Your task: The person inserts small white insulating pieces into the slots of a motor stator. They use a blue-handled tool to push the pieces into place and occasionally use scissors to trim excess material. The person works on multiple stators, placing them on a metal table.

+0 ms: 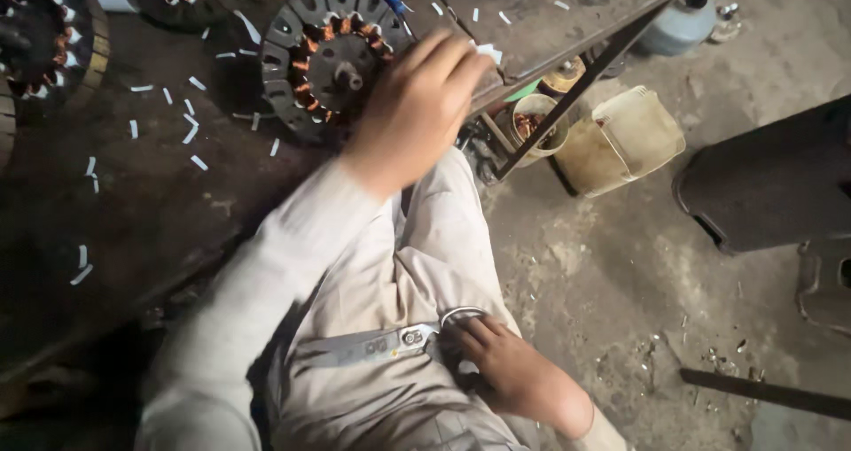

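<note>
Left hand (415, 105) blurred, fingers loosely curled, reaching over the table edge (567, 54); grip impossible to tell. Just beyond its fingertips, a round stator (324, 57) with copper windings, white paper strips (191, 132) scattered beside. Right hand (505, 367) low on the lap, closed around the handle loop of scissors (381, 345), blades pointing away across the trousers (425, 238).

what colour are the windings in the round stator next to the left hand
Copper orange, ringed inside the dark grey stator; the head view shows it.
</note>
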